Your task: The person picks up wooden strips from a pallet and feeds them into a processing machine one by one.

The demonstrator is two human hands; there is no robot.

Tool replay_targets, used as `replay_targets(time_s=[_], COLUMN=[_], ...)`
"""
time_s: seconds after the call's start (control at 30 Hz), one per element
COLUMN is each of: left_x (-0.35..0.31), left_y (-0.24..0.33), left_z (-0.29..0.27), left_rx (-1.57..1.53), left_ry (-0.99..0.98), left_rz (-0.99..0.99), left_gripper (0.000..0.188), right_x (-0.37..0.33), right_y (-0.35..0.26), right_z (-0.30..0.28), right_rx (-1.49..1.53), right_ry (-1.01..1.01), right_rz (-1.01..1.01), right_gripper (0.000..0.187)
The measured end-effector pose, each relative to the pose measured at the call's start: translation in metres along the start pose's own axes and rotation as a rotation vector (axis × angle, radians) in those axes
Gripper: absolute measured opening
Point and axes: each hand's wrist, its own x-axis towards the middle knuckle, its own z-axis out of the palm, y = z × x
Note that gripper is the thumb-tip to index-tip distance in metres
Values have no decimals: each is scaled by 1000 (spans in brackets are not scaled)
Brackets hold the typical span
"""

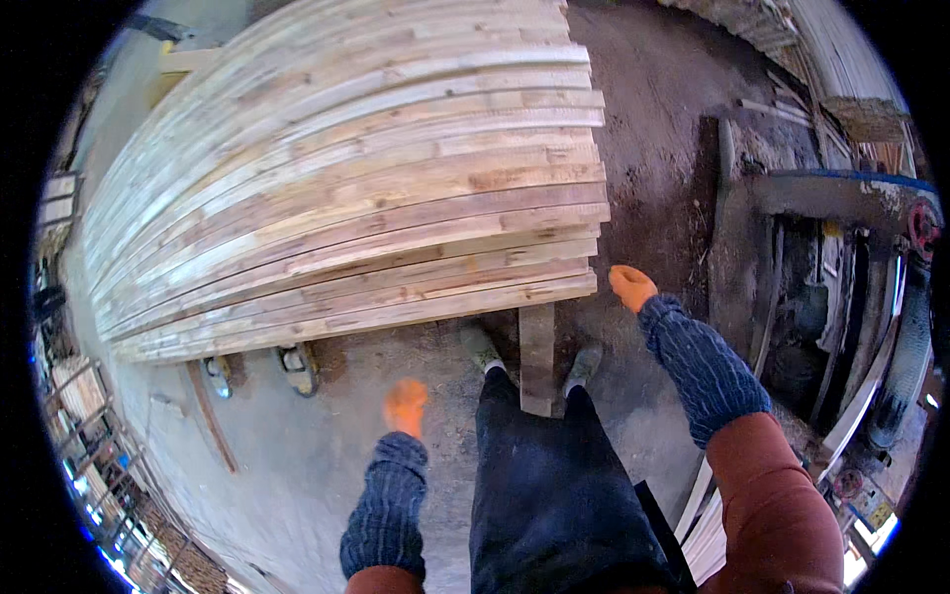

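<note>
A wide stack of long, pale wooden boards (pixel 396 188) lies in front of me, its cut ends stepped unevenly along the right side. My right hand (pixel 631 287), in an orange glove, is just off the near right corner of the boards; its fingers are curled in, and nothing shows in them. Lower and to the left, my left hand (pixel 406 407), also in an orange glove, hangs over the floor short of the stack's near edge. Motion blurs its fingers, so their pose is unclear. Neither hand visibly touches the boards.
A wooden beam (pixel 536 361) juts from under the stack between my feet. Wheels (pixel 297 370) show beneath its near edge, beside a thin strip (pixel 212 421) on the floor. To the right stands a metal machine frame (pixel 841 198) with a red handwheel (pixel 924 226).
</note>
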Motion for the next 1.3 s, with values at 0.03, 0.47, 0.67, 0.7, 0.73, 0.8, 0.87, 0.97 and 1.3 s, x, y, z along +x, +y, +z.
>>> replay_targets(time_s=[0.03,0.47,0.67,0.7,0.73,0.8,0.87,0.97,1.3], left_x=[21,188,171,170,169,172,164,169,178], left_y=[2,105,117,116,119,129,125,126,115], left_z=[-11,-7,14,14,18,34,27,26,26], left_rx=[-70,-599,-780,-775,-782,-792,-811,-835,-839], left_ry=[4,305,311,349,359,348,216,30,170], left_rz=[-8,-10,7,17,19,4,102,159,154], left_gripper=[62,102,93,94,94,96,98,100,97], right_x=[22,161,131,124,118,124,101,107,129], right_y=[11,149,144,127,115,135,79,88,106], right_z=[7,41,29,30,30,6,41,20,0], right_rx=[-23,296,321,358,400,413,383,489,64], right_ry=[41,-153,-94,-77,-51,57,80,-24,65], right_rz=[0,103,92,142,192,181,221,251,198], right_gripper=[46,78,80,81,83,84,88,89,75])
